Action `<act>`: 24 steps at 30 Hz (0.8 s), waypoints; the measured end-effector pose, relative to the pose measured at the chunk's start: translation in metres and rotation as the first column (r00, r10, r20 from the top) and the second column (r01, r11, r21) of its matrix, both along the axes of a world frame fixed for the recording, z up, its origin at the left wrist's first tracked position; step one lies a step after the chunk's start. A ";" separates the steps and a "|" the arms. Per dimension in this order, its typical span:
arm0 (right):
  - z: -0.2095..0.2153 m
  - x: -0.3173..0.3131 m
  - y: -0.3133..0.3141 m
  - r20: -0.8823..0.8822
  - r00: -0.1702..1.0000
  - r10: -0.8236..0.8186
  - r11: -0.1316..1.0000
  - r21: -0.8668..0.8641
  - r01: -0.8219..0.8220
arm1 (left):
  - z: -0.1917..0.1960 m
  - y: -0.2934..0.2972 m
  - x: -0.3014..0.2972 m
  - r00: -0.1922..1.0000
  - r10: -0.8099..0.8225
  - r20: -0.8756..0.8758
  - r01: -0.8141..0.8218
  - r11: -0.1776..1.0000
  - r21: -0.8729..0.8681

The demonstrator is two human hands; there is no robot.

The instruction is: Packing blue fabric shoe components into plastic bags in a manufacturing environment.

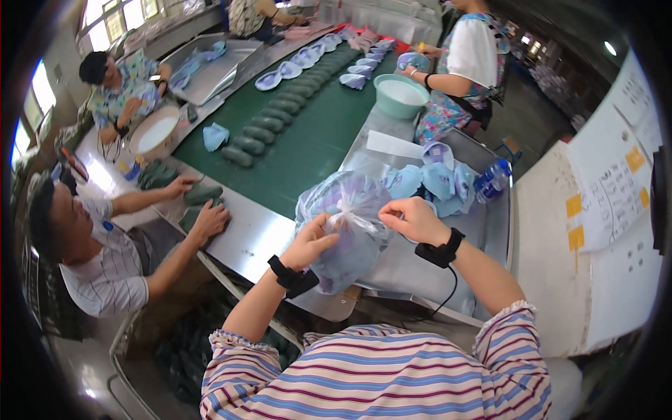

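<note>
A clear plastic bag [343,234] stuffed with pale blue-purple soft pieces rests on the metal table [252,238] in front of me. My left hand [310,243] pinches the bag's gathered neck from the left. My right hand [413,218] grips the twisted top of the same bag from the right. Both wrists wear black bands. Just behind the bag lies a loose heap of light blue shaped pieces [434,180].
A green conveyor belt [308,143] carries a row of dark green moulds [280,115] and blue pieces. A person at left presses a mould [203,194]; another at right stands by a teal basin [400,94]. A water bottle [492,180] lies near the heap.
</note>
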State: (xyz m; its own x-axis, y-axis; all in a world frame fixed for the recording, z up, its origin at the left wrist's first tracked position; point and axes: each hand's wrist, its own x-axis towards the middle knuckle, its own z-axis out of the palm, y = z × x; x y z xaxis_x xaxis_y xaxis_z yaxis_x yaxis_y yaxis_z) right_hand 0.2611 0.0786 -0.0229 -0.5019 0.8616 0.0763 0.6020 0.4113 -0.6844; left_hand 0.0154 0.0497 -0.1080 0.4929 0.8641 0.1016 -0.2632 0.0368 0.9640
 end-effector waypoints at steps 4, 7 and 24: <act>-0.016 -0.036 0.018 0.064 0.989 0.130 0.991 -0.040 -0.127 | -0.005 -0.022 0.017 0.955 0.207 0.214 -0.149 0.955 -0.257; -0.023 -0.044 0.019 0.045 0.980 0.192 0.980 -0.055 -0.189 | -0.015 -0.026 0.034 0.878 0.455 0.149 -0.407 0.873 -0.269; 0.020 0.032 0.000 -0.792 0.596 0.131 0.815 -0.256 -0.520 | -0.026 -0.006 0.066 0.705 0.636 -0.314 -0.531 0.766 0.361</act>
State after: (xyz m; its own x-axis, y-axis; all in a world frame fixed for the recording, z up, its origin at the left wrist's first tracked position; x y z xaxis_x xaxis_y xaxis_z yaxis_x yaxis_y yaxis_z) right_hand 0.2936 0.0781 -0.0033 -0.7002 0.6796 0.2189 -0.2736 0.0278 -0.9615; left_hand 0.0811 0.0433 -0.1339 -0.0636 0.9670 0.2468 0.2487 -0.2241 0.9423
